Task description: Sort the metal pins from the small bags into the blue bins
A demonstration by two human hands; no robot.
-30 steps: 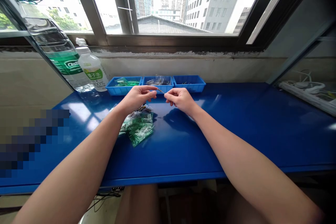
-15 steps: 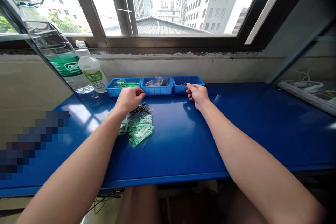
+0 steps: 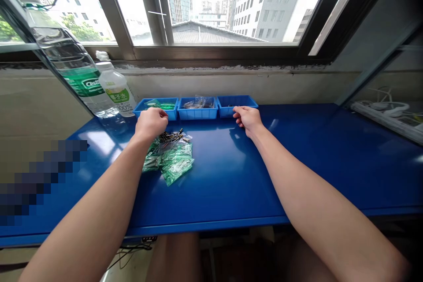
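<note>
My left hand (image 3: 152,122) is closed, fingers curled, in front of the left blue bin (image 3: 141,106), which holds green packets; what its fingers hold is hidden. Below it lie a pile of small dark and brass-coloured pieces (image 3: 172,136) on clear plastic and green packets (image 3: 177,162). My right hand (image 3: 247,119) pinches at the front edge of the right blue bin (image 3: 249,102), where a few small dark pieces show. Anything between its fingertips is too small to name. Between them, the middle blue bin (image 3: 197,113) contains clear plastic bags.
A large water bottle (image 3: 82,81) and a smaller white bottle (image 3: 115,88) stand at the back left of the blue table (image 3: 231,185). Behind the bins are a wall and a window. A white power strip with cables (image 3: 390,114) lies at the far right.
My left hand has moved left, uncovering more of the dark pieces. My right hand has shifted very slightly left at the right bin.
</note>
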